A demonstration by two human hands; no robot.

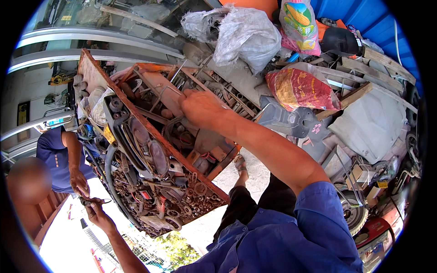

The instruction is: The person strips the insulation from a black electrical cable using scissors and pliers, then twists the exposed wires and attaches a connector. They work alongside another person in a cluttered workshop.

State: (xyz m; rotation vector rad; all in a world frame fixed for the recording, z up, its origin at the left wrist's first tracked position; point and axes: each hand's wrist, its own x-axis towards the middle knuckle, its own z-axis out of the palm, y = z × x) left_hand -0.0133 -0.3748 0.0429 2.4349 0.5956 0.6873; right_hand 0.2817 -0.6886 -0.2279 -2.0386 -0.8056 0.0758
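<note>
My right hand [200,108] reaches over an open rusty wooden-sided bin [157,132] of tools and scrap metal. Its fingers are closed at the end of a thin bent metal rod [169,89]. At the lower left, my left hand [101,217] pinches a small dark part with a curved loop [94,201]; its exact kind is unclear. A co-worker's hand [79,183] touches the same part from above. Between my arms lies a heap of rusty nuts, rings and fittings [182,200], with dark oval pieces [158,157] beside the bin's board.
The co-worker in a dark shirt [57,157] stands at the left. White sacks [246,36] and a red-and-yellow sack [300,88] lie beyond the bin. Planks [387,63], a grey sheet [368,123] and a wheel [353,213] crowd the right side.
</note>
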